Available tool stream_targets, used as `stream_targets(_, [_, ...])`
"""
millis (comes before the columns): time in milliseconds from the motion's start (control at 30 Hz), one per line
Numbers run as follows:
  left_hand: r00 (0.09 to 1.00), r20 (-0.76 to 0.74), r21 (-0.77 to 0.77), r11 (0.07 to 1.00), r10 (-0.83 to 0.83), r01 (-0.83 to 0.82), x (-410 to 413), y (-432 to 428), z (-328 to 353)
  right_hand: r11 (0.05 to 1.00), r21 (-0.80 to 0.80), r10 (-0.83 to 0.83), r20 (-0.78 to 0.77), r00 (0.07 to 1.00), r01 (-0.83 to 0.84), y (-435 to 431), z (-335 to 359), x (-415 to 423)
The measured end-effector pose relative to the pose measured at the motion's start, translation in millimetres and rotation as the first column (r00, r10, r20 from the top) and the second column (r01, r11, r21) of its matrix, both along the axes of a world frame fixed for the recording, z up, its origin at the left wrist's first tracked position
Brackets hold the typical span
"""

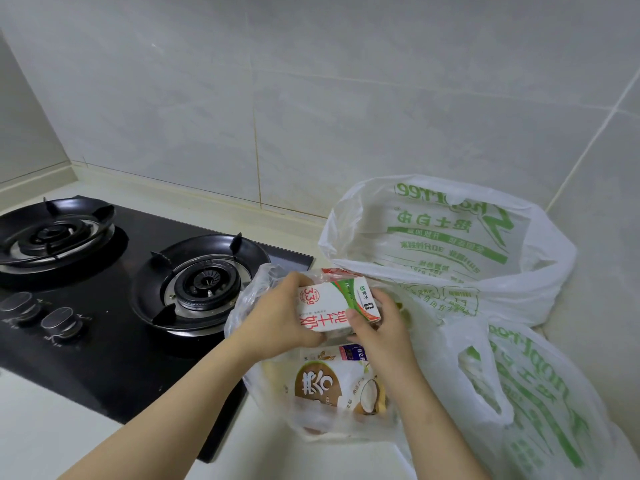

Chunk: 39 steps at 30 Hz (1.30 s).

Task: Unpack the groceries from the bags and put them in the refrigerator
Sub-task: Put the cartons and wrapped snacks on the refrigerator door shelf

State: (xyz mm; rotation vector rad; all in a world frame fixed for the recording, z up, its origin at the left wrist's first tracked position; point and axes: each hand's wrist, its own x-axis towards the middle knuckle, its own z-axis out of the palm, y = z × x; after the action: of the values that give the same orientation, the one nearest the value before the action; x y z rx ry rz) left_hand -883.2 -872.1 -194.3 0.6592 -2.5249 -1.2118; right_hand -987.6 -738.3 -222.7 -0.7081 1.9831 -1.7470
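Milk carton held above clear bag, beside stove. Left hand and right hand both curled round carton ends. Judged rigid, moderately heavy, smooth; side-panel grip best, avoid crushing.

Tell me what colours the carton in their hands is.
White carton, red writing, green band; head view.

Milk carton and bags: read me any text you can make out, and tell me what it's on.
"33g": red, on the carton.
"纯牛奶": red, same carton.
Bags: green print shows backwards, too garbled to read.
Brown pack: lettering unclear.
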Motion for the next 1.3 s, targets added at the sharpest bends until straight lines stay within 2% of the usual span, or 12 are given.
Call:
stream_targets(100, [0.995, -0.027, 0.355, 0.929, -0.097, 0.1, 2.0, -1.6, 0.4, 0.996, -0.041, 0.078, -0.056, 0.995, -0.08, 0.8, 7.6, 3.2])
stream_targets(167, [0.991, 0.008, 0.356, 0.927, -0.133, 0.122, 3.1, -0.7, -3.7, 0.984, -0.064, 0.161, -0.091, 0.983, -0.168, -1.4, 10.8, 6.9])
stream_targets(267, [0.999, -0.036, 0.477, 0.879, 0.002, 0.016, 7.3, 2.6, -10.4, 0.988, -0.071, 0.132, -0.07, 0.989, -0.137, -4.5, 10.8, 9.1])
stream_targets(400, [0.936, -0.094, 0.611, 0.762, 0.339, -0.215, 14.5, -1.5, -26.2, 0.942, 0.325, 0.174, -0.276, 0.945, -0.079, 3.2, -4.7, 3.5])
stream_targets(467, [0.889, -0.103, 0.611, 0.733, 0.447, -0.298, 18.2, -4.0, -34.4, 0.851, 0.519, 0.31, -0.38, 0.872, -0.077, 7.8, -19.1, 3.9])
stream_targets(533, [0.859, -0.099, 0.596, 0.722, 0.502, -0.353, 21.0, -7.6, -43.8, 0.817, 0.577, 0.365, -0.495, 0.789, -0.016, 10.7, -28.2, 5.5])
stream_targets(667, [0.824, -0.074, 0.524, 0.725, 0.562, -0.447, 21.7, -5.4, -51.7, 0.831, 0.556, 0.373, -0.595, 0.712, 0.03, 14.5, -31.6, 11.6])
stream_targets(767, [0.82, -0.045, 0.394, 0.765, 0.571, -0.51, 17.1, 1.0, -51.1, 0.865, 0.43, 0.17, -0.737, 0.655, 0.259, 15.5, -27.8, 9.2])
stream_targets(933, [0.851, -0.05, 0.355, 0.805, 0.523, -0.474, 11.1, 8.0, -51.6, 0.595, 0.734, 0.218, -0.54, 0.813, 0.328, 20.9, -19.1, -15.2])
stream_targets(1100, [0.849, -0.057, 0.369, 0.801, 0.525, -0.471, 9.6, 7.6, -52.8, 0.511, 0.713, 0.222, -0.65, 0.727, 0.48, 12.9, -13.3, -22.9])
stream_targets(1200, [0.861, -0.036, 0.316, 0.823, 0.507, -0.471, 8.6, 7.7, -52.0, 0.528, 0.676, 0.271, -0.708, 0.653, 0.514, 1.3, -16.1, -26.0])
stream_targets(1300, [0.867, -0.031, 0.306, 0.83, 0.498, -0.466, 8.7, 6.9, -53.0, 0.533, 0.693, 0.266, -0.682, 0.681, 0.485, -9.0, -18.2, -31.4])
